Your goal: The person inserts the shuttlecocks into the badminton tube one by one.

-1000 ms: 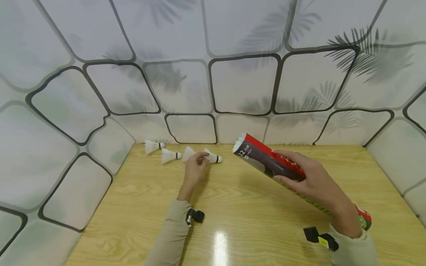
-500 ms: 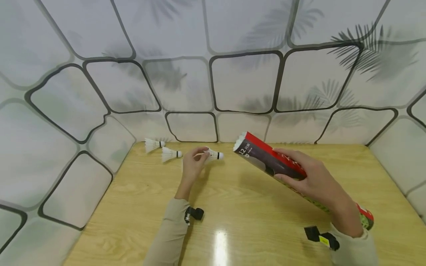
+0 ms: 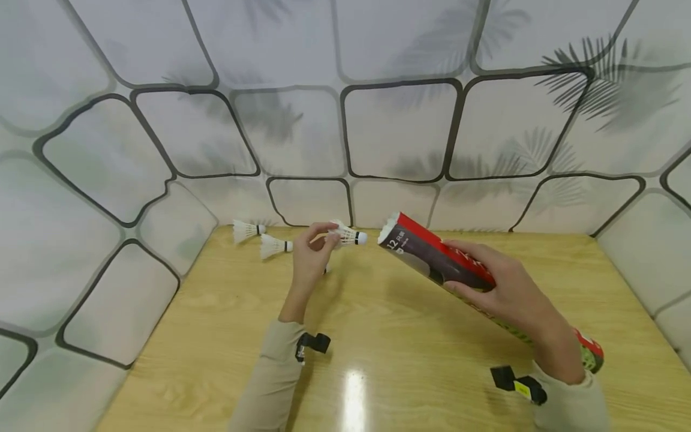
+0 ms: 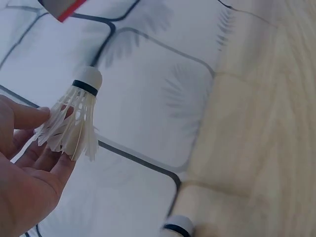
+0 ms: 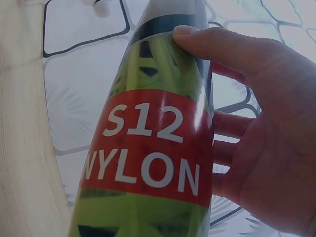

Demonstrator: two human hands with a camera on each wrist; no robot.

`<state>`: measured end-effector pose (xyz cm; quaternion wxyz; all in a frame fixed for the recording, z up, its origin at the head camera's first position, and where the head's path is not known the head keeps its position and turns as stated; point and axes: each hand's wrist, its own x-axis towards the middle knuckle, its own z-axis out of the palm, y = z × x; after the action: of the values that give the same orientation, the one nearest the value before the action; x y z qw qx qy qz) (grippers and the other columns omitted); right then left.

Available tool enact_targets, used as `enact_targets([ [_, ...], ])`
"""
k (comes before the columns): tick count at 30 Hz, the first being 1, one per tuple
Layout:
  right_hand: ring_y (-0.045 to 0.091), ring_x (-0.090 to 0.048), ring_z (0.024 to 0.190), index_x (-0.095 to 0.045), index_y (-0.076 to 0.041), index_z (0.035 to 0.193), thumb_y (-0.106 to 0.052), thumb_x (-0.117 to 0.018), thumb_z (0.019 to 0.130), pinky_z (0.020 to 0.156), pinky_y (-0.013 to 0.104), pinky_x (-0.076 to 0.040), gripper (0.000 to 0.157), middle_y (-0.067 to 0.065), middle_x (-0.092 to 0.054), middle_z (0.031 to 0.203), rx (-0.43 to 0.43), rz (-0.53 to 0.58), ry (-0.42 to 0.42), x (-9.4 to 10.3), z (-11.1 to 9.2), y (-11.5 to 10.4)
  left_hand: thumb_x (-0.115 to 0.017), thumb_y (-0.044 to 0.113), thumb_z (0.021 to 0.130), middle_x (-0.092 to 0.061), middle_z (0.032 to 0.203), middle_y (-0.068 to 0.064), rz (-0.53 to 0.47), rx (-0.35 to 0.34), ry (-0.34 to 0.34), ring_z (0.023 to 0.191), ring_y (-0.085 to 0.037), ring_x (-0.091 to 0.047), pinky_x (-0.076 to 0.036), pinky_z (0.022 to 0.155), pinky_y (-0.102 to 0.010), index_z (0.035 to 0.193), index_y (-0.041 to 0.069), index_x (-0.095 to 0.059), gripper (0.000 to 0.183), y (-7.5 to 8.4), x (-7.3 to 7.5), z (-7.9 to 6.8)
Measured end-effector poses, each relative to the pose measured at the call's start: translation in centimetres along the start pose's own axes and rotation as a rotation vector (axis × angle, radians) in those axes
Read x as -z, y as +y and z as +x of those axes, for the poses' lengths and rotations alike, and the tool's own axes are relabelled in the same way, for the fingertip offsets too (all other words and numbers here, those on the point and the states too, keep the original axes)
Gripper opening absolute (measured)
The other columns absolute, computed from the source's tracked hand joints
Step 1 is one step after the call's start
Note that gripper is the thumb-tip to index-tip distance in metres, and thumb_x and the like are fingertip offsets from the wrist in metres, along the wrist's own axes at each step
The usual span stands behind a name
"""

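Feathers (image 4: 79, 116) of one shuttlecock (image 3: 349, 236) were pinched by the thumb and fingers of the left hand (image 3: 309, 255), above the bench (image 3: 410, 375), near the tube (image 3: 432, 258) but apart from it. The right hand (image 3: 510, 294) was wrapped around the tube near its middle. Holding by the feathers probably served to leave the cork (image 4: 90, 76) bare and leading; the mid-tube grip seemed chosen for balance, the tilt to have its white-edged end (image 3: 387, 233) face the cork. The shuttlecock's long axis lay nearly level, cork pointing right. The tube's axis slanted, white-edged end up and left, other end down and right; whether the latter touched the bench could not be told. Two other shuttlecocks (image 3: 273, 246) lay to the left, corks also right, perhaps for easy picking; part of another, mostly hidden, showed beside the left hand.
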<state>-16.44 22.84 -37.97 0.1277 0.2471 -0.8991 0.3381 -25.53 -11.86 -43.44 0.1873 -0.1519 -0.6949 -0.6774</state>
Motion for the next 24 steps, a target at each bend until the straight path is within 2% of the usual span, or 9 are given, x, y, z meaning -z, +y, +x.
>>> enact_targets([
  [6,0.019,-0.062,0.104,-0.055,-0.025,0.148,-0.02,-0.088,0.083,0.077,0.043,-0.057,0.072,0.002,-0.064,0.134,0.025,-0.013,0.011,0.1,0.2,0.0,-0.069,-0.009,0.093,-0.067,0.103,-0.027,-0.048,-0.115,0.019,0.073,-0.017,-0.064,-0.048,0.06,-0.018,0.11,-0.01,-0.07,0.017,3.4,-0.4,0.1],
  [12,0.017,-0.062,0.102,-0.056,-0.023,0.147,-0.019,-0.089,0.083,0.077,0.039,-0.057,0.072,0.001,-0.064,0.134,0.041,0.011,0.013,0.1,0.2,-0.2,-0.068,-0.011,0.093,-0.067,0.105,-0.026,-0.083,-0.189,0.013,0.078,-0.022,-0.068,-0.055,0.067,-0.021,0.111,-0.012,-0.069,0.018,6.4,-0.9,-0.4],
  [18,0.016,-0.061,0.104,-0.055,-0.024,0.148,-0.018,-0.088,0.084,0.077,0.038,-0.057,0.072,0.001,-0.063,0.135,0.043,0.016,0.035,0.0,0.0,-0.4,-0.067,-0.014,0.092,-0.067,0.105,-0.028,-0.085,-0.247,0.019,0.085,-0.017,-0.07,-0.059,0.076,-0.026,0.11,-0.014,-0.067,0.019,7.8,-1.2,-0.7],
  [24,0.015,-0.06,0.107,-0.051,-0.028,0.15,-0.017,-0.086,0.085,0.077,0.038,-0.057,0.075,-0.001,-0.061,0.138,0.075,0.017,0.058,-0.2,0.2,-0.8,-0.066,-0.015,0.092,-0.067,0.109,-0.028,-0.078,-0.299,0.063,0.089,-0.017,-0.07,-0.059,0.08,-0.028,0.11,-0.015,-0.066,0.018,8.5,-1.3,-1.0],
])
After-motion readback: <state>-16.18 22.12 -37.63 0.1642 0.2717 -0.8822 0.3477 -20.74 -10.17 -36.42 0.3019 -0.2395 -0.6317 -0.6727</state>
